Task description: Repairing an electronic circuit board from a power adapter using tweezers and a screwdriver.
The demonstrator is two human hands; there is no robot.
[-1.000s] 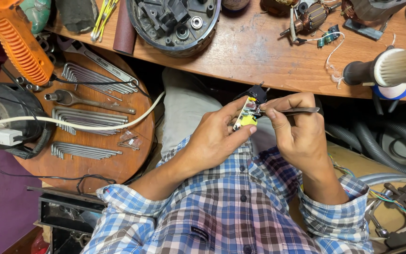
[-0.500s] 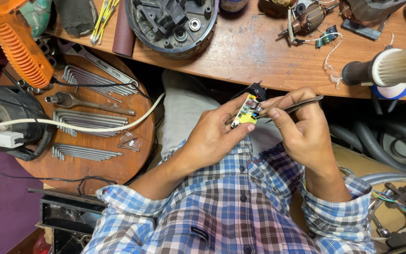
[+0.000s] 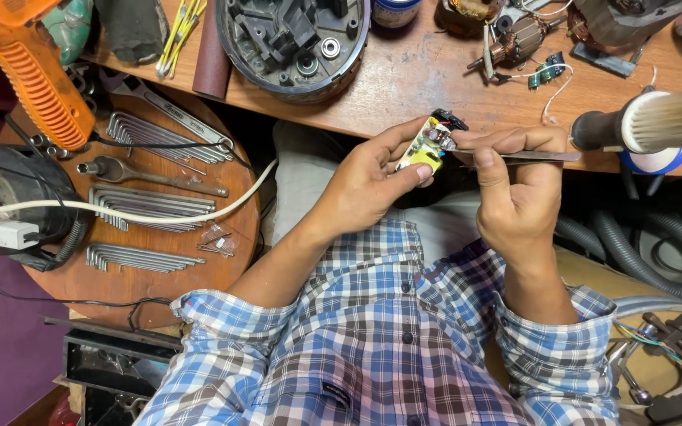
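Just below the wooden bench (image 3: 436, 79), left hand (image 3: 365, 185) pinching a small circuit board (image 3: 428, 146), right hand (image 3: 515, 197) gripping tweezers (image 3: 530, 156) — tips on the board's edge.

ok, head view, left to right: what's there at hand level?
White cable → round wooden board with hex keys → left hand → small circuit board → right hand holding tweezers → grey hoses.
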